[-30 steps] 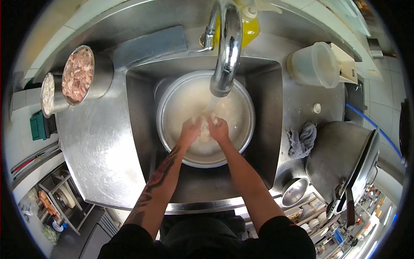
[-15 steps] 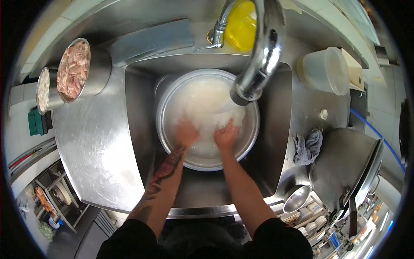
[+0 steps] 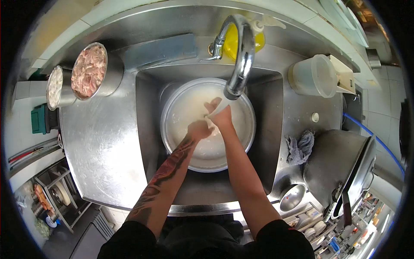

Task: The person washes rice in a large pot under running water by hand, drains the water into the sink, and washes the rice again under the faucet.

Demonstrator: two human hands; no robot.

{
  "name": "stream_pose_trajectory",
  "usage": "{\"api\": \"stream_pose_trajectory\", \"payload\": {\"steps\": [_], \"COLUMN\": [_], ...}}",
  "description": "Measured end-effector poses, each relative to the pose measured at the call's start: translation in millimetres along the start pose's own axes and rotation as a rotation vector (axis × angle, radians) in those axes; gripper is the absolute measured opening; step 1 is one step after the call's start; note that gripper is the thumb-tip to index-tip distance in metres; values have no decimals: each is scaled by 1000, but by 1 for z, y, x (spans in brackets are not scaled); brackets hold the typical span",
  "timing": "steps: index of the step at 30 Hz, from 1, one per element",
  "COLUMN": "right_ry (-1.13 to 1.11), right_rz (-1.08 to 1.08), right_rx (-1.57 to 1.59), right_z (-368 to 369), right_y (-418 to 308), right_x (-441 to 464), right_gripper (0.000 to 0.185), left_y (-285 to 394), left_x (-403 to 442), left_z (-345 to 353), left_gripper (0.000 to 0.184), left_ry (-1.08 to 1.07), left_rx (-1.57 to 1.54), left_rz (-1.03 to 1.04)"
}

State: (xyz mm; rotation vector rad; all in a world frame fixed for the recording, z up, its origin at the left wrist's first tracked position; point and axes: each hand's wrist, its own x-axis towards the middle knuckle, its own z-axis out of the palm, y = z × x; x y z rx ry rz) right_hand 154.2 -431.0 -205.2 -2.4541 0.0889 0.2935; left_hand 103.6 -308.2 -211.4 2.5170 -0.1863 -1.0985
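A large round metal pot (image 3: 165, 140) full of cloudy whitish liquid (image 3: 185, 103) stands in the steel sink. Both hands are close together over its middle, beneath the curved faucet (image 3: 235, 88). A whitish band, apparently running water (image 3: 221, 106), slants from the spout to my right hand (image 3: 223, 117). The right fingers are apart and hold nothing I can see. Just left of and below it is my left hand (image 3: 199, 129), on the tattooed arm. Its fingers look bent but are blurred, so their closure is unclear. Whatever lies under the liquid is hidden.
On the left counter stand a metal container of raw meat (image 3: 89, 71) and a smaller metal container (image 3: 55, 87) with pale contents. To the right are a plastic tub (image 3: 312, 75), a grey cloth (image 3: 300, 147), a large pot (image 3: 334, 162) and a metal bowl (image 3: 293, 197). A yellow bottle (image 3: 231, 41) stands behind the faucet.
Both hands have risen out of the cloudy liquid, where they were apart and partly under, and come together beneath the spout. The camera view has shifted slightly.
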Motion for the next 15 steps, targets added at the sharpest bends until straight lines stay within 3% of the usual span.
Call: {"api": "stream_pose_trajectory", "payload": {"steps": [1, 2, 3, 4, 6, 7, 8, 10, 11, 12, 14, 15], "right_ry": [4, 39, 82, 83, 386, 413, 412, 351, 94, 89, -282, -281], "right_rz": [60, 109, 153, 150, 165, 187, 187, 1, 192, 190, 207, 210], "right_rx": [393, 564, 737, 736, 1108, 1015, 1015, 659, 466, 466, 815, 813], "right_z": [28, 19, 10, 2, -1, 2, 4, 7, -15, -32, -59, -61], "right_y": [13, -5, -25, -42, -61, -63, -62, -57, -57, -57, -53, -52], "right_x": [15, 11, 8, -4, -19, -24, -31, -42, -41, -37, -20, -22], "right_gripper": [23, 19, 15, 15, 12, 17, 17, 20, 23, 23, 29, 29], "left_y": [-11, -22, -22, -19, -11, -3, 1, 9, 8, 12, 41, 43], "left_x": [19, 36, 36, 32, 22, 21, 24, 26, 28, 18, -36, -38], "left_z": [3, 12, 12, 7, -15, -24, -26, -29, -21, -23, -60, -59], "left_gripper": [35, 36, 40, 40, 43, 38, 38, 49, 46, 46, 55, 55], "left_ry": [78, 156, 64, 65, 61, 34, 35, 12, 39, 44, 219, 215], "left_rx": [-183, -367, -1222, -1223, -1956, -2024, -2024, -2058, -2055, -2058, -1682, -1683], "left_rz": [12, 25, -194, -191, -188, -3, -4, 7, 40, 37, -40, -40]}}
